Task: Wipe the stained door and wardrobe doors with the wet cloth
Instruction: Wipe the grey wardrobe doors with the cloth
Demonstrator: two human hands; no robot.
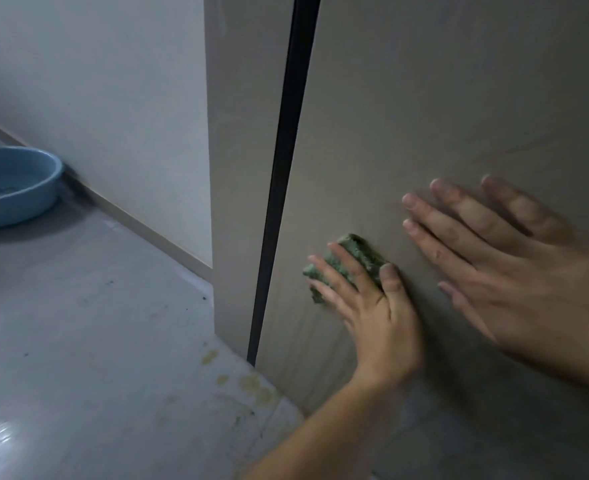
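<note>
Wiping low on the wardrobe door [424,116], just right of the dark gap [286,168], with the wet cloth [362,252] pinned flat under the left hand [372,313] — fingers [334,282] straight and spread across it, pressing rather than gripping, probably to keep the whole pad rubbing the panel. Bracing farther right of the gap with the right hand [515,268], flat-palmed and holding nothing, likely to steady the door against the push. Well left of the gap, a blue basin [26,202] on the floor [95,341] — presumably for rinsing.

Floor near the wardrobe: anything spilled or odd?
Yes. Yellowish blotches stain the floor at the foot of the door, just below where the left hand presses the cloth.
</note>
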